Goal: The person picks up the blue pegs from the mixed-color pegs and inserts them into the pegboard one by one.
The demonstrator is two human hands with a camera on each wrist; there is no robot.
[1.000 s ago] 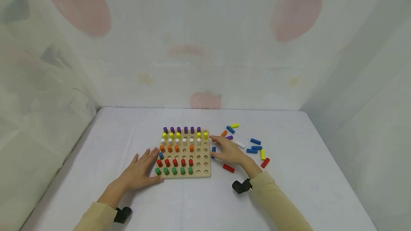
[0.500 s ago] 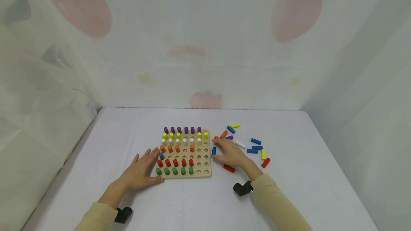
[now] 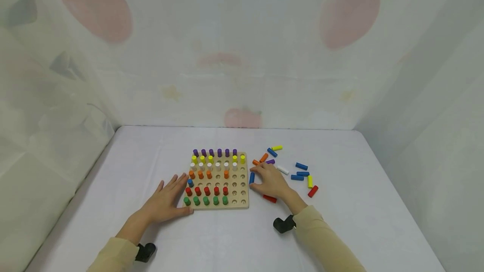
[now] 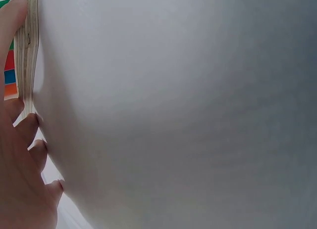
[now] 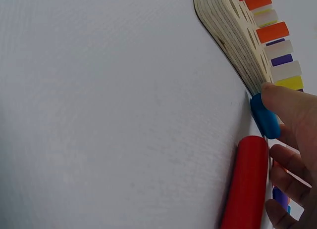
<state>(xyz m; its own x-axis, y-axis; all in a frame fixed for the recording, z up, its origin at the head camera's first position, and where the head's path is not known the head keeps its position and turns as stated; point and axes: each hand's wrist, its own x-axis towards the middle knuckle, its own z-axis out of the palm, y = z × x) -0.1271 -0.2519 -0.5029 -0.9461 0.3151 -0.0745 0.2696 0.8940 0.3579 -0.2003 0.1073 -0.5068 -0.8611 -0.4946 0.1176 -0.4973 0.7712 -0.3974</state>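
A wooden pegboard (image 3: 238,205) lies on the white table, with rows of coloured pegs standing in its holes. The left hand (image 3: 163,201) rests against its left edge, fingers spread and straight, thumb at the near corner. In the left wrist view, the thumb (image 4: 11,21) touches the board's layered side. Just off the board's right edge, the right hand (image 3: 273,181) pinches a blue peg (image 3: 251,178) lying on the table, thumb at one end and index finger at the other. The right wrist view shows the thumb on the end of this blue peg (image 5: 265,117).
Near the right palm lies a red peg (image 3: 269,199). Orange pegs (image 3: 264,157), a purple peg (image 3: 270,161) and a white peg (image 3: 282,170) lie beyond the hand. Further right are several blue pegs (image 3: 296,177), a yellow peg (image 3: 310,181) and another red peg (image 3: 313,191).
The right hand has drawn slightly back from the board's upper right edge, uncovering an orange peg, and its thumb and index finger have closed on the blue peg. The left hand stays in place.
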